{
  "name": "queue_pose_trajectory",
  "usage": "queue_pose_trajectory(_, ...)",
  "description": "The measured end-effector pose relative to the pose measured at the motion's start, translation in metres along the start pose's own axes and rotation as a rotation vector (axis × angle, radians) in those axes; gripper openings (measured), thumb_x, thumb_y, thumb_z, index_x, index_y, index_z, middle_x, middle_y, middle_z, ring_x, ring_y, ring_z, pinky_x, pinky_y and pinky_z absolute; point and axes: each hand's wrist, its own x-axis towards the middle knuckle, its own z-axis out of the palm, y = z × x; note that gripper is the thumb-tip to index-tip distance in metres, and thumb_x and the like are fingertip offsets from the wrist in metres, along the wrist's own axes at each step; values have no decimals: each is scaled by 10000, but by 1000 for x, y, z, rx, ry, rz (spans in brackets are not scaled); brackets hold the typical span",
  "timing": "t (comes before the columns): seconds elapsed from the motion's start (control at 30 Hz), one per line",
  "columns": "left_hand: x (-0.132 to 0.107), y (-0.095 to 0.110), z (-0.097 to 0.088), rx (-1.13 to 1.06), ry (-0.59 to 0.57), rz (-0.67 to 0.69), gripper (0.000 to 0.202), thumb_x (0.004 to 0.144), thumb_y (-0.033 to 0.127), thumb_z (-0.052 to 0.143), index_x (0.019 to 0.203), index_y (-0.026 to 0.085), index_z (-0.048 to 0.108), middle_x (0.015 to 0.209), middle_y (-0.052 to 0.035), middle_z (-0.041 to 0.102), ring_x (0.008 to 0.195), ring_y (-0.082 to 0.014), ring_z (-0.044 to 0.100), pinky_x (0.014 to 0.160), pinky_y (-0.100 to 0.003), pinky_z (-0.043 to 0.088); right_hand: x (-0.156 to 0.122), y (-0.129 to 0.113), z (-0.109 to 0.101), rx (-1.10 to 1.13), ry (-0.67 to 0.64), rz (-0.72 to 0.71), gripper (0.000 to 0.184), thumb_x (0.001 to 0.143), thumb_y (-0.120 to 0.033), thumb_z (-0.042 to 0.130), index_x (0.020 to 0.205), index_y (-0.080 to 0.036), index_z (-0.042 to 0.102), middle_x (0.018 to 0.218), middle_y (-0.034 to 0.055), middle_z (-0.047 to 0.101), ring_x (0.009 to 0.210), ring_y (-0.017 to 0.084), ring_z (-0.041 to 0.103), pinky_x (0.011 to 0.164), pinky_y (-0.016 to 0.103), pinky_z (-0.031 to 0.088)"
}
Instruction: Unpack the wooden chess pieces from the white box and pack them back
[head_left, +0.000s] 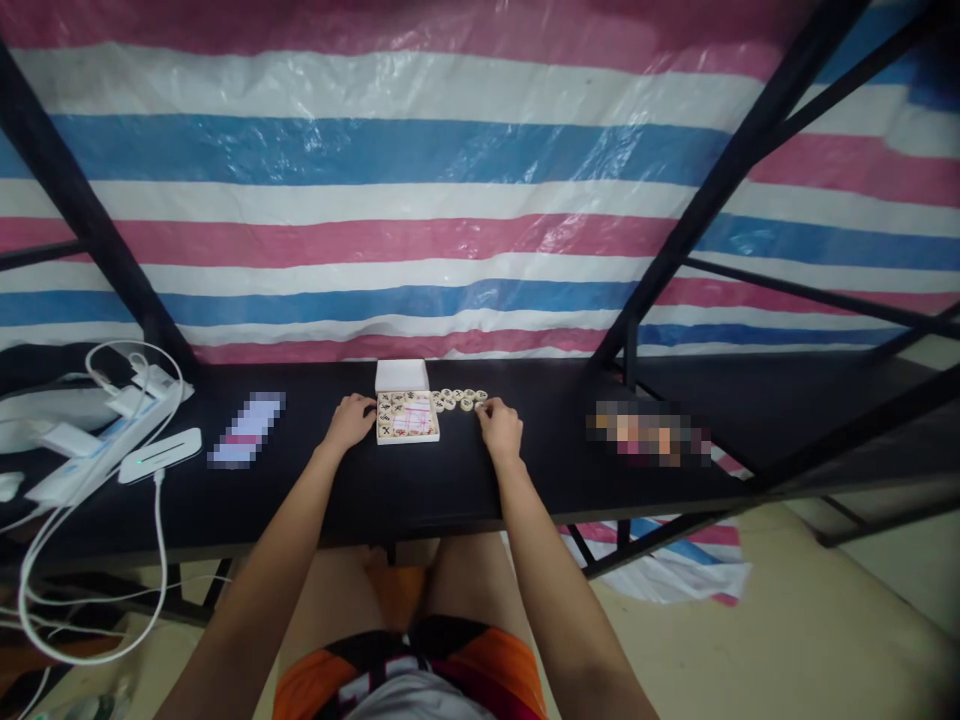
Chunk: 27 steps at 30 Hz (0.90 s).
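Note:
A small white box [407, 438] stands on the black table with its lid [401, 375] raised at the back. Round, pale xiangqi pieces [386, 415] with dark characters line its left and back sides, and a white paper with red lines [412, 416] lies among them. My left hand [351, 422], fingers bent, grips the box's left edge. To the box's right, several loose xiangqi pieces [459, 397] lie in a cluster on the table. At the cluster's right end my right hand [501, 428] pinches one piece [480, 406], partly hidden by the fingertips.
On the left lie a blurred phone-like object [247, 430], a white device with a cable [160, 456] and a white power strip [112, 435] with plugs. A blurred colourful item [649, 433] lies on the right. Black metal bars [697, 200] slant beside the striped sheet [390, 230] behind.

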Motion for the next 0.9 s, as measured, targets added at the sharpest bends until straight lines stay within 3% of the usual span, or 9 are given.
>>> queue_pose_trajectory(0.23,2,-3,2,4,5,21,334,867,292,463,1124,201,656,1144,-96,607,1082,-254,530,938,-359,422,-3,-7,5,27,-16,-138,223,890,-328,491,950,-198,662,979,116,664,892,230,589,770,335,418)
queue_pose_trajectory(0.5,2,-2,1,11,15,25,324,871,303,460,1109,213,662,1130,-87,616,1067,-247,537,928,-351,427,-5,-8,9,126,104,-165,275,854,-300,506,1079,-183,613,1028,115,610,922,232,564,808,346,431)
queue_pose_trajectory(0.57,2,-2,0,13,12,28,324,872,310,461,1106,212,662,1124,-86,616,1067,-247,535,938,-353,421,-11,-19,7,175,115,-277,262,862,-305,494,1050,-176,623,1030,114,613,949,241,555,842,366,429)
queue_pose_trajectory(0.63,2,-2,0,16,6,25,327,873,316,459,1104,208,663,1121,-89,613,1068,-252,534,941,-358,419,-21,-36,5,231,84,-486,253,880,-314,484,1027,-175,635,1022,115,622,985,243,547,886,378,421)
queue_pose_trajectory(0.73,2,-2,1,14,9,31,335,873,325,461,1114,202,659,1122,-98,610,1066,-259,533,938,-361,420,-39,-63,2,258,-68,-839,247,891,-306,492,1055,-190,637,1037,96,634,1039,231,534,944,375,395)
queue_pose_trajectory(0.8,3,-3,1,15,11,40,333,872,325,466,1114,202,659,1117,-101,612,1059,-258,536,936,-359,421,-47,-76,1,268,-110,-904,250,903,-290,478,1076,-202,637,1073,90,632,1065,227,527,960,382,383)
queue_pose_trajectory(0.9,4,-3,2,28,1,46,337,874,323,462,1120,199,655,1122,-106,607,1060,-266,534,933,-368,422,-46,-88,1,311,-118,-866,270,929,-243,419,1065,-207,649,1070,69,647,1048,204,534,960,366,383)
